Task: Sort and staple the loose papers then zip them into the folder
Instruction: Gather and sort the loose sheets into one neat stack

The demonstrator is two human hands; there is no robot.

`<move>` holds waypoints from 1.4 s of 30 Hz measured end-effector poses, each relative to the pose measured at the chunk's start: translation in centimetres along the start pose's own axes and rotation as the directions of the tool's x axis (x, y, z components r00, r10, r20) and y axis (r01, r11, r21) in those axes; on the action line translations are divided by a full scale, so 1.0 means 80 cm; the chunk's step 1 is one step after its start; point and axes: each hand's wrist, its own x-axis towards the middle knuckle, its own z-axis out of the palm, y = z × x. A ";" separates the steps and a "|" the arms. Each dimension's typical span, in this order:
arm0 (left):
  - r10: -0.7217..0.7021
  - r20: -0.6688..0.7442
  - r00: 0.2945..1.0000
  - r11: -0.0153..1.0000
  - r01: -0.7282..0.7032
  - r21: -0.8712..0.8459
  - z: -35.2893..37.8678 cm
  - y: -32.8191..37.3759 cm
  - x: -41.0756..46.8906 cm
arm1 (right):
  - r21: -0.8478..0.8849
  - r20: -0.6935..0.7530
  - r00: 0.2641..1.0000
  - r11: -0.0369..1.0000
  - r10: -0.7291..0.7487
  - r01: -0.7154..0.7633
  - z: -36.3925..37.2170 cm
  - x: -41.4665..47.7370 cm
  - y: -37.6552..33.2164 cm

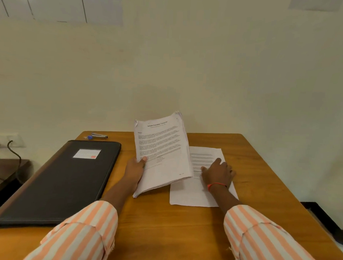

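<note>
A stack (162, 153) of printed papers is held by the left hand (135, 167) above the middle of the counter (163, 226). The stack is gripped at its left edge, with the thumb pressed on the front page and the fingers hidden behind. It is tilted up off the counter, printed face toward the camera. Its long axis runs from near to far and leans a little to the right, with the heading end pointed far and up. The far corners are curled.

Just to the right, a single sheet (191, 192) is laid flat on the counter, its long axis also near to far and its text end far. Its left edge is covered in view by the stack. The right hand (217, 173) is rested palm down on this sheet with the fingers spread and nearly straight; nothing is gripped by it.

A dark folder (64, 180) is laid closed and flat on the left of the counter, its long axis running from near left to far right, with a white label (87, 153) near its far end. A stapler (98, 136) is seen beyond it at the far left corner, lying left to right.
</note>
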 end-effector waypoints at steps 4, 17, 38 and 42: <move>-0.022 0.124 0.992 1.000 0.022 -0.001 0.014 0.006 -0.003 | 0.106 0.050 0.997 0.993 -0.050 0.045 0.004 0.000 -0.015; 0.007 0.094 0.996 0.977 -0.027 0.212 0.045 -0.018 0.010 | 0.469 0.250 0.966 0.882 -0.073 -0.055 0.010 0.027 0.001; -0.016 0.150 0.989 0.995 0.001 0.103 0.017 0.000 -0.007 | 0.928 -0.180 0.810 0.370 0.558 -0.049 -0.077 0.066 0.082; -0.026 0.139 0.990 0.996 0.014 0.090 0.010 -0.007 -0.007 | 0.964 -0.134 0.801 0.264 0.584 -0.031 -0.089 0.062 0.069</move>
